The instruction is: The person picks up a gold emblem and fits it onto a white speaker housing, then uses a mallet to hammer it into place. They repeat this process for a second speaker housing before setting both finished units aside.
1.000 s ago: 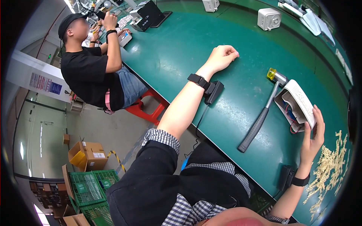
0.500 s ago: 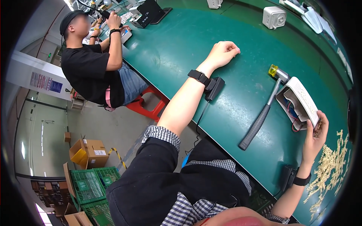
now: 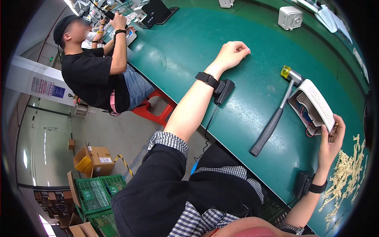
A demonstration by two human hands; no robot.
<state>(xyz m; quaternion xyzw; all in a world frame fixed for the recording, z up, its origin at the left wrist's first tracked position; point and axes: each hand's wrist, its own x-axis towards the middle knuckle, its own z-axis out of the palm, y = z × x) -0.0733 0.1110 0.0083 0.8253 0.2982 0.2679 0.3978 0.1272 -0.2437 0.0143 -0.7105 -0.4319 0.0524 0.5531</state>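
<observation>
My left hand (image 3: pixel 233 54) rests on the green table, fingers curled in toward the thumb, with nothing seen in it. At the right, my right hand (image 3: pixel 331 144) grips the near end of a white plastic housing (image 3: pixel 319 98), thumb on one side and fingers on the other. The housing lies tilted with its open side toward me; red and blue wires show inside. Small brownish pieces (image 3: pixel 334 129) show by those fingers; their kind is unclear. Left of the housing lies a mallet (image 3: pixel 272 122) with a black grip and a yellow face, touched by neither hand.
Cream-coloured small strips (image 3: pixel 343 177) are strewn beside my right wrist. A white boxy device (image 3: pixel 290 18) stands at the table's far side. To the left, a co-worker (image 3: pixel 89 71) sits on a red stool (image 3: pixel 160 112). Green crates (image 3: pixel 92 193) and a cardboard box (image 3: pixel 94 160) are on the floor.
Both my hands stay nearly where they were, the right one still on the housing. The co-worker's head has shifted slightly to the left.
</observation>
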